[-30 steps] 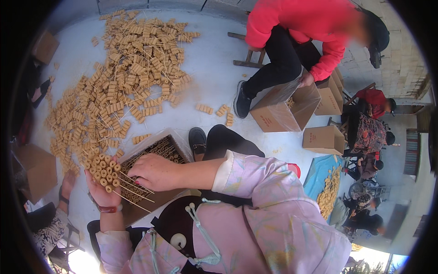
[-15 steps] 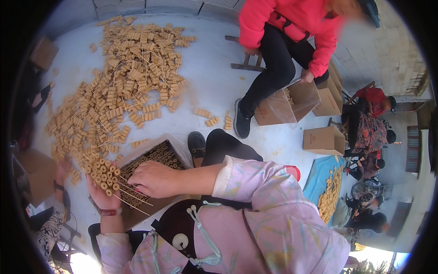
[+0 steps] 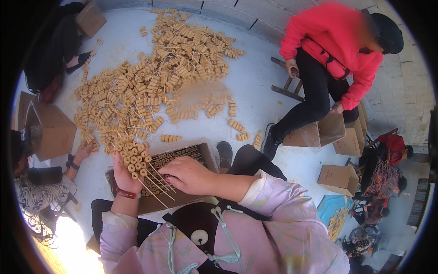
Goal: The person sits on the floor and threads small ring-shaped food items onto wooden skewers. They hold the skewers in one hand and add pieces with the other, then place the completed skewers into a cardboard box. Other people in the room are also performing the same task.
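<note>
My left hand [image 3: 127, 176] is wrapped round a bundle of skewers [image 3: 133, 157], ribbed tan pieces with holes in their ends on thin wooden sticks. The bare sticks point to the lower right. Across from it, my right hand [image 3: 189, 176] has its fingers bent together at those sticks, seemingly gripping some of them; the fingertips partly hide the hold. Beneath both hands stands an open cardboard box [image 3: 211, 157] with a clear liner, holding rows of the same skewers. Part of its inside is hidden by my hands and the bundle.
A large heap of skewers [image 3: 150, 82] spreads over the floor beyond the box. At right, a person in red [image 3: 333, 41] sits beside open cartons [image 3: 337, 130]. On the left, another person's hand [image 3: 83, 150] reaches to the heap near a carton [image 3: 54, 130]. Farther right, skewers lie on blue sheeting [image 3: 326, 208].
The whole view has shifted, so the heap, box and people appear farther right. Both hands remain over the box with the bundle. The person in red has changed head and arm position.
</note>
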`<state>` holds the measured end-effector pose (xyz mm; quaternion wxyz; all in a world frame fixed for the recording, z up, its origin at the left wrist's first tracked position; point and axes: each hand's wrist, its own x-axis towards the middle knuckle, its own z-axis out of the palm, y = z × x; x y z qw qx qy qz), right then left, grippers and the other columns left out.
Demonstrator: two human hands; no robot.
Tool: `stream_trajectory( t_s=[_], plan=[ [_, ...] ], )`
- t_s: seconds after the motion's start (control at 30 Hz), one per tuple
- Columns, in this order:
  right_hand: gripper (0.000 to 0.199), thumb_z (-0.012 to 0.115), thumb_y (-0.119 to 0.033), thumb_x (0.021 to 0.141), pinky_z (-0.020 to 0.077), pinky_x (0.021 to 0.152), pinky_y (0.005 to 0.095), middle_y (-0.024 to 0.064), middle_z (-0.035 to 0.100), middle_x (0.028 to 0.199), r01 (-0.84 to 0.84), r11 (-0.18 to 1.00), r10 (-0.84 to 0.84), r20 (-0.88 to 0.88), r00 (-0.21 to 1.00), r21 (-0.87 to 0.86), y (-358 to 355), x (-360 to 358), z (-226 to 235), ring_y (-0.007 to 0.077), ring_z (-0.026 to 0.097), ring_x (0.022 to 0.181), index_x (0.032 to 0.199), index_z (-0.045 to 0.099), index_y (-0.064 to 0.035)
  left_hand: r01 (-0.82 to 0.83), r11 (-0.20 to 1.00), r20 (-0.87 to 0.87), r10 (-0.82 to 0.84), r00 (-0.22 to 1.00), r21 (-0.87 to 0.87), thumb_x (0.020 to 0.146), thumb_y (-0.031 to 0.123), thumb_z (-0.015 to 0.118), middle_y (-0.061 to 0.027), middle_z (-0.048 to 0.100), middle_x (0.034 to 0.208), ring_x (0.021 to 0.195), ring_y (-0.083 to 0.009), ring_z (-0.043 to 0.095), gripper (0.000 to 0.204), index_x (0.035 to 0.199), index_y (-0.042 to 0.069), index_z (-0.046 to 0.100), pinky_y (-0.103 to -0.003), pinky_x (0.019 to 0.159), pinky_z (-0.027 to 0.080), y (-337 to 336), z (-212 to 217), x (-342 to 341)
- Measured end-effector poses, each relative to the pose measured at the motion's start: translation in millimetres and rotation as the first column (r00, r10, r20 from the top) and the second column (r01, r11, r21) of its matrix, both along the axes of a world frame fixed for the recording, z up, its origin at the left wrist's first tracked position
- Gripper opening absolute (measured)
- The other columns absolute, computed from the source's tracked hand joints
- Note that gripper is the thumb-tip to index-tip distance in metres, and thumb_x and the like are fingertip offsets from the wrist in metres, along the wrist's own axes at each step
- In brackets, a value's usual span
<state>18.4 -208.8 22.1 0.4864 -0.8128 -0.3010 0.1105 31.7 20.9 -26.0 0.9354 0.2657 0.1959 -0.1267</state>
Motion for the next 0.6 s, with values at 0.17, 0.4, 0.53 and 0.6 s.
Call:
stream_trajectory(
  t_s=[0.17, 0.4, 0.53, 0.6],
  plan=[
    [0.028, 0.062, -0.01, 0.083, 0.0468, 0.08, 0.0429, 0.0144, 0.064, 0.096, -0.042, 0.999, 0.041, -0.042, 0.998, -0.028, 4.8, 6.8, -0.1, 0.0331, 0.06, 0.092, 0.111, 0.062, -0.0059, -0.071, 0.997, -0.075, 0.07, 0.995, -0.023, 0.098, 0.047, 0.039, -0.0177, 0.058, 0.122, 0.113, -0.0362, 0.057, 0.053, 0.129, 0.005, 0.048, -0.047, 0.093, 0.049, 2.3, -4.3, -3.3],
    [0.028, 0.063, -0.011, 0.084, 0.0473, 0.082, 0.0419, 0.0139, 0.065, 0.097, -0.032, 0.999, 0.029, -0.091, 0.995, -0.039, 9.0, 8.0, 6.0, 0.0334, 0.06, 0.092, 0.111, 0.062, -0.0063, -0.026, 0.999, -0.025, 0.025, 0.999, -0.04, 0.098, 0.046, 0.041, -0.0165, 0.058, 0.124, 0.114, -0.0357, 0.056, 0.054, 0.132, 0.005, 0.046, -0.046, 0.097, 0.047, 1.7, -4.8, -6.0],
    [0.027, 0.062, -0.011, 0.084, 0.0466, 0.083, 0.0435, 0.0152, 0.065, 0.097, -0.031, 0.999, 0.028, -0.1, 0.995, -0.03, 11.0, 12.8, 5.4, 0.0356, 0.059, 0.093, 0.11, 0.062, -0.0055, -0.034, 0.999, -0.036, 0.033, 0.999, -0.02, 0.098, 0.046, 0.04, -0.0157, 0.059, 0.122, 0.112, -0.0348, 0.057, 0.054, 0.131, 0.004, 0.047, -0.046, 0.096, 0.047, 3.0, -6.3, -6.6],
    [0.028, 0.062, -0.012, 0.085, 0.0468, 0.084, 0.0422, 0.0149, 0.065, 0.098, -0.013, 0.999, 0.006, -0.132, 0.991, -0.048, 8.2, 11.6, 6.0, 0.0337, 0.06, 0.094, 0.112, 0.062, -0.0054, -0.039, 0.999, -0.07, 0.039, 0.997, -0.004, 0.098, 0.046, 0.041, -0.0152, 0.059, 0.121, 0.112, -0.0343, 0.058, 0.054, 0.131, 0.003, 0.047, -0.045, 0.095, 0.048, 3.3, -8.0, -7.5]
  ],
)
